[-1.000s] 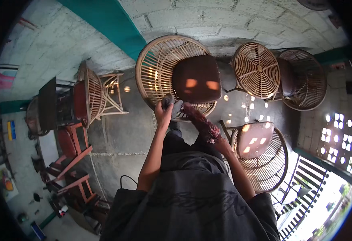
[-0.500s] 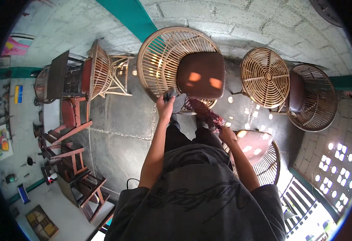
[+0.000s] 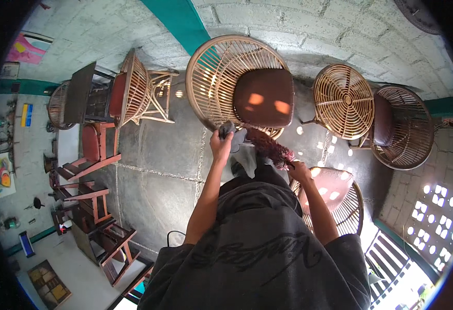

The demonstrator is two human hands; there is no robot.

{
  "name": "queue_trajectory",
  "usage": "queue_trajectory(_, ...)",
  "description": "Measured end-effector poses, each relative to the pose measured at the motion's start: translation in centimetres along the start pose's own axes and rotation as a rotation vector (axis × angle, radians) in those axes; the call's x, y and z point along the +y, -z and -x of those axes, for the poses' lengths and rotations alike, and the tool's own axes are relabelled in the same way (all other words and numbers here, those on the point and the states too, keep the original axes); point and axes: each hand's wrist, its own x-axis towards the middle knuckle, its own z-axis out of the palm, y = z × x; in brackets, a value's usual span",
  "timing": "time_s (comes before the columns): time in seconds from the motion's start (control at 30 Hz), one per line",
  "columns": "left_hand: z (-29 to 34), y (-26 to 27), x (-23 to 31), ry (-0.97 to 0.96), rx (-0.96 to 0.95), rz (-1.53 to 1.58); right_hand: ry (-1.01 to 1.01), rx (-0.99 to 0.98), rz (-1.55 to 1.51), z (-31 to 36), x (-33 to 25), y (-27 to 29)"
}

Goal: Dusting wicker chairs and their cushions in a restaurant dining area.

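My left hand [image 3: 221, 147] is closed around a bunched grey cloth [image 3: 238, 138], part of which hangs loose beside the fingers. In my right hand [image 3: 300, 171] is the handle end of a dark red feather duster [image 3: 269, 145]; its fluffy head points left and away from me, up close to the cloth. Both hands are in front of my body, just short of a round rattan chair [image 3: 198, 77]. A brown cushion [image 3: 263, 98] with patches of sunlight lies on that chair's seat. Whether the duster touches the chair's near rim, I cannot tell.
Right of the chair stands a round rattan table [image 3: 343, 101], with another rattan chair [image 3: 405, 129] beyond it. A third cushioned rattan chair [image 3: 335, 191] is close by my right forearm. Wooden chairs [image 3: 100, 147] line the left side. A block wall [image 3: 268, 20] rises behind.
The room has shifted slightly rightward in the picture. Both hands keep their hold on the cloth and the feather duster, and the duster's head stays near the chair's front rim.
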Motion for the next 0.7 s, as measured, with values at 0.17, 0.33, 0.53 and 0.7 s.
queue_trajectory(0.17,1.0,0.4,-0.1,-0.050,-0.016,0.000,0.091,-0.099,-0.120,0.4,-0.5,-0.6)
queue_trajectory(0.33,1.2,0.7,0.3,0.002,-0.044,0.017,0.071,0.035,-0.055,0.7,-1.3,-1.2)
queue_trajectory(0.53,0.9,-0.4,0.8,-0.025,0.020,0.053,0.069,-0.041,-0.075,-0.8,1.8,-2.5)
queue_trajectory(0.7,0.3,0.0,0.7,0.013,0.034,0.051,0.045,-0.088,-0.053,-2.5,1.0,-0.8)
